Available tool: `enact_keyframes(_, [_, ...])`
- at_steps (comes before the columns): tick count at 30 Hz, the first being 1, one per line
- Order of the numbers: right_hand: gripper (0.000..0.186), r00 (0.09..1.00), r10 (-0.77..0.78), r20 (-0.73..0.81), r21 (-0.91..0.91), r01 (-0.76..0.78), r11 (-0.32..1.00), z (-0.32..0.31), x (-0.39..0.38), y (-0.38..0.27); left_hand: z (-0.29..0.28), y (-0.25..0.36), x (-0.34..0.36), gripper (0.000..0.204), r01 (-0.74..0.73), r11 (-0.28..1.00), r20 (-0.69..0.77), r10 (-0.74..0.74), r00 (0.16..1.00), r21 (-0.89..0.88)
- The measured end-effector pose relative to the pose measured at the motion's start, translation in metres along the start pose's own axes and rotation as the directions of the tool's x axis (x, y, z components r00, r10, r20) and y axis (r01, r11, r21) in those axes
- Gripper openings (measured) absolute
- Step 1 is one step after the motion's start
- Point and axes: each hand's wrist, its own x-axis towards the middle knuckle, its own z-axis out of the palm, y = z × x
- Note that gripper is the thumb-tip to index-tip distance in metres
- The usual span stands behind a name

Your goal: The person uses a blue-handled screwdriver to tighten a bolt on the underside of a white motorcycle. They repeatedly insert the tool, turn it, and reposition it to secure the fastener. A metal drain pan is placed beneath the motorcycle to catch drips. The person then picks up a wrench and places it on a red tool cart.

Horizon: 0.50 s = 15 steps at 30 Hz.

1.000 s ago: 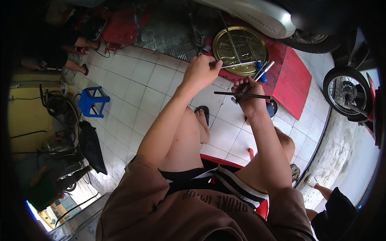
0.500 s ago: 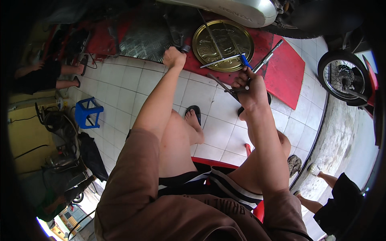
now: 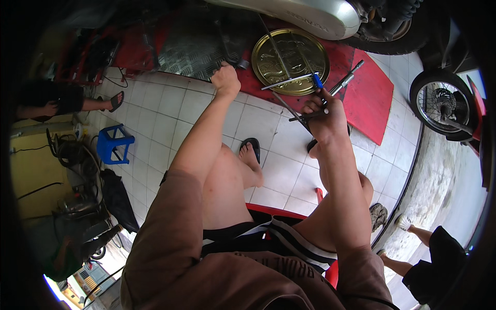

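Note:
My right hand is closed round several slim metal tools that cross one another. Among them are a T-handle wrench, a blue handle piece and a thick silver rod. These tools reach over the near right rim of a round gold embossed tray. My left hand is curled at the near edge of a diamond-plate metal sheet; what its fingers hold, if anything, is hidden. Beside it lies a dark tool end. Long thin rods lie across the tray.
A red platform carries the tray beneath a silver motorcycle cover. A spoked wheel stands at the right, a blue stool at the left. Other people's legs show at far left and lower right.
The whole view has shifted slightly. My right hand keeps its tools, and my left fist stays by the metal sheet's edge. A foot of the person at far left has moved.

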Motion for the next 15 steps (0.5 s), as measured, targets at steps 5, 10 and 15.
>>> enact_keyframes(5, [0.017,0.996,-0.031,-0.08,0.026,0.034,0.999,0.005,-0.005,0.002,-0.021,-0.005,-0.011,0.029,-0.231,0.947,0.179,0.192,0.965,0.226])
enact_keyframes(10, [0.018,0.996,-0.005,-0.09,0.025,0.007,1.0,0.012,-0.005,-0.004,-0.068,-0.02,-0.048,0.041,-0.082,0.996,0.401,0.065,0.914,0.025])
enact_keyframes(15, [0.029,0.987,-0.156,0.032,-0.088,0.158,0.983,0.003,0.001,-0.021,-0.086,-0.103,-0.113,0.044,0.071,0.936,0.453,0.101,0.886,-0.346])
